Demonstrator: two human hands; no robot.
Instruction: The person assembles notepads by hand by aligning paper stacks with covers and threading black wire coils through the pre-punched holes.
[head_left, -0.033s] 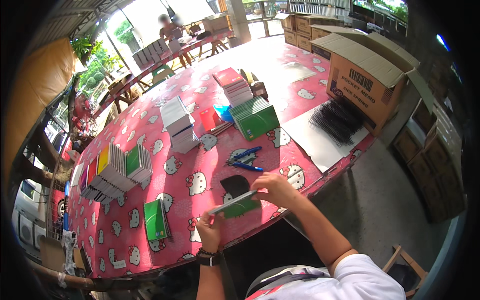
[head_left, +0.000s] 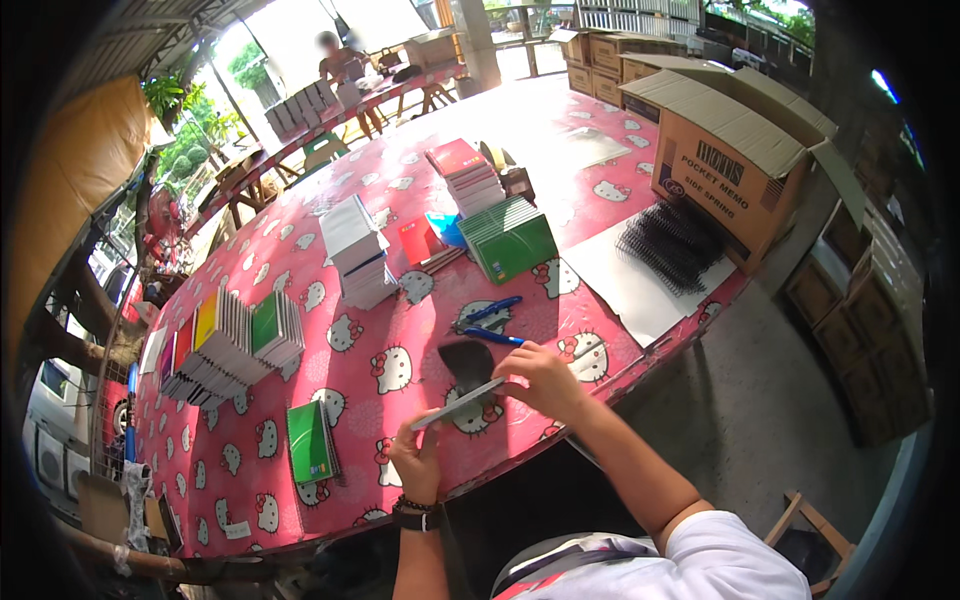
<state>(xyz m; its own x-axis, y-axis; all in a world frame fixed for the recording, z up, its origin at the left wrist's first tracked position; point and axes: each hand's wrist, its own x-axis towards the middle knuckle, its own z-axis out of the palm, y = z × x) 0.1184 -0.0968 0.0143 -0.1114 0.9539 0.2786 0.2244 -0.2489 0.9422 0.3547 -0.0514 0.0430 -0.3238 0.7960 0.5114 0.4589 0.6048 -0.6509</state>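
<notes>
Between my two hands is a small notebook (head_left: 458,404), seen almost edge-on just above the table near its front edge. My left hand (head_left: 416,460) pinches its left end. My right hand (head_left: 543,382) grips the other end with fingers and thumb. Blue-handled pliers (head_left: 492,322) lie beyond my right hand, and a dark shadow falls on the cloth beside them. To the left of my left hand, a green spiral notebook (head_left: 312,442) lies flat on the pink patterned tablecloth (head_left: 362,330).
Stacked notebooks (head_left: 232,345) stand at the left. Farther in are a white-topped pile (head_left: 355,250), a red-topped pile (head_left: 465,175) and green notebooks (head_left: 508,237). Black spiral coils (head_left: 672,248) lie on white board beside an open carton (head_left: 725,165). A person (head_left: 345,70) is at a far table.
The notebook in my hands has tipped so that its green cover, visible before, no longer shows and mainly its edge does. Both hands keep hold of it.
</notes>
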